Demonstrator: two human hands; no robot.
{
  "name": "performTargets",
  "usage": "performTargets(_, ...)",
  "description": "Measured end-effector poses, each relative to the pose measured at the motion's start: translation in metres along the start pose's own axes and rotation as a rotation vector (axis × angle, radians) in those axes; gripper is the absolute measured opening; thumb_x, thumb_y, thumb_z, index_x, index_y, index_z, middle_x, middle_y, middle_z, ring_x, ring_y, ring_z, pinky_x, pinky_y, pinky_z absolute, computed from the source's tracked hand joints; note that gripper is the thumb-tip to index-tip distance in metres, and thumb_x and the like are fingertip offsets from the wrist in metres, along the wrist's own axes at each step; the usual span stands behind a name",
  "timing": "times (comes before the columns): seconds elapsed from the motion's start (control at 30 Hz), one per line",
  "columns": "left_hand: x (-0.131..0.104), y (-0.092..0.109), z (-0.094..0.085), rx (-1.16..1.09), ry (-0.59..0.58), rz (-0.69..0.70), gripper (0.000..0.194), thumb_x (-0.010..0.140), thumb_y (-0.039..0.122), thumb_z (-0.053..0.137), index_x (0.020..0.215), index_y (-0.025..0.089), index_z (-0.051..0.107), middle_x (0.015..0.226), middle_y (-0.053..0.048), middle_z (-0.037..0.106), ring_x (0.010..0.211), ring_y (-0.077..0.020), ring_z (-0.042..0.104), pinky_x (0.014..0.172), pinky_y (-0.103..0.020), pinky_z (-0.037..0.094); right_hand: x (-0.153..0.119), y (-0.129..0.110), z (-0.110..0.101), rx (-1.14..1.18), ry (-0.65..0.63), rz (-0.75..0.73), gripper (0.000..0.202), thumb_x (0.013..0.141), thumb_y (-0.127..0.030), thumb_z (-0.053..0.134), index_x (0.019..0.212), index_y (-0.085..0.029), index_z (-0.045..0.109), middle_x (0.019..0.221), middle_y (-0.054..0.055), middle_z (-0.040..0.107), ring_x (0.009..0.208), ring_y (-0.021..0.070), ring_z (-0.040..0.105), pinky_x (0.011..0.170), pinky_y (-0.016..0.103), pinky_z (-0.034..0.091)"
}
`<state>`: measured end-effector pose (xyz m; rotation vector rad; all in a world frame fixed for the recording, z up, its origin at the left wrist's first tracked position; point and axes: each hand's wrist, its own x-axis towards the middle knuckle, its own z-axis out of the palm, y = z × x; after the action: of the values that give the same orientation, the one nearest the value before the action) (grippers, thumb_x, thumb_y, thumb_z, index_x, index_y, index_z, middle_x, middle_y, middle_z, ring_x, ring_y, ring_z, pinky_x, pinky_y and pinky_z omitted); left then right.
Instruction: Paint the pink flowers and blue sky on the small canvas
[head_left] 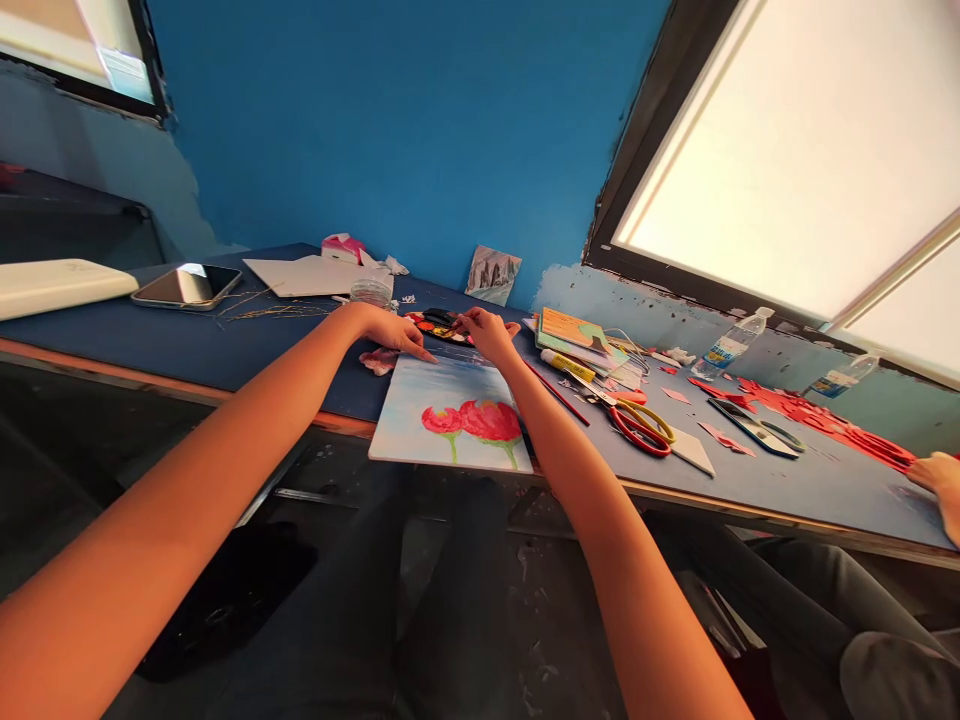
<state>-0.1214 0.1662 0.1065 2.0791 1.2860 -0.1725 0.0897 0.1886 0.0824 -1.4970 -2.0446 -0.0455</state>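
The palette (429,326) holds red, orange and yellow paint; the clear jar (372,292) stands left of it, contents unclear. The painting (450,390) lies nearer than both hands. The left hand (390,331), loosely open, fingers extended, rests at its far edge; the right hand (486,331) bends its fingers at the palette, grip unclear.

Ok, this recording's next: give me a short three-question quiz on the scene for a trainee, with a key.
1. How many red flowers show on the painting?
2. True or false: the phone lies left of the painting.
3. Which hand has its fingertips at the paint tray?
A) left
B) right
C) neither

Key:
1. Two
2. True
3. B, the right hand
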Motion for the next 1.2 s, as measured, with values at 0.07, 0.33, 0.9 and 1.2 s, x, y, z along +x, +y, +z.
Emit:
performTargets(0.07, 0.0, 0.0, 0.0, 0.005, 0.001, -0.005, 0.061, 0.071, 0.081, 0.063, 0.086, 0.022, 0.056, 0.047, 0.0, 0.05, 0.04, -0.0167, 0.049, 0.039, -0.027, 0.039, -0.002, -0.003, -0.002, 0.041, -0.009, 0.036, 0.034, 0.102, -0.033, 0.041, 0.098, -0.023, 0.073, 0.098, 0.006, 0.077, 0.113, 0.0279, 0.059, 0.093, 0.041, 0.027)
performTargets(0.33, 0.002, -0.002, -0.002, 0.02, -0.021, 0.019, 0.064, 0.069, 0.082, 0.063, 0.086, 0.022, 0.054, 0.047, 0.003, 0.048, 0.041, -0.0164, 0.051, 0.039, -0.026, 0.041, -0.002, -0.007, 0.001, 0.136, -0.06, 0.017, 0.033, 0.102, -0.037, 0.042, 0.099, -0.025, 0.073, 0.102, 0.003, 0.078, 0.117, 0.0262, 0.059, 0.099, 0.046, 0.024)
performTargets(0.9, 0.002, -0.002, -0.002, 0.054, 0.044, 0.012, 0.067, 0.07, 0.084, 0.062, 0.09, 0.021, 0.052, 0.046, 0.003, 0.05, 0.039, -0.0151, 0.049, 0.037, -0.024, 0.038, -0.003, -0.009, 0.003, 0.172, -0.04, 0.001, 0.041, 0.105, -0.043, 0.039, 0.096, -0.023, 0.073, 0.095, 0.001, 0.078, 0.111, 0.0209, 0.062, 0.095, 0.038, 0.019)
performTargets(1.2, -0.001, 0.002, 0.0, 0.068, 0.032, -0.014, 0.071, 0.07, 0.086, 0.058, 0.097, 0.021, 0.055, 0.048, 0.002, 0.052, 0.04, -0.0157, 0.05, 0.037, -0.024, 0.039, -0.002, -0.007, 0.003, 0.054, 0.002, 0.004, 0.038, 0.102, -0.049, 0.045, 0.106, -0.027, 0.077, 0.094, 0.003, 0.078, 0.105, 0.0222, 0.063, 0.094, 0.039, 0.022)
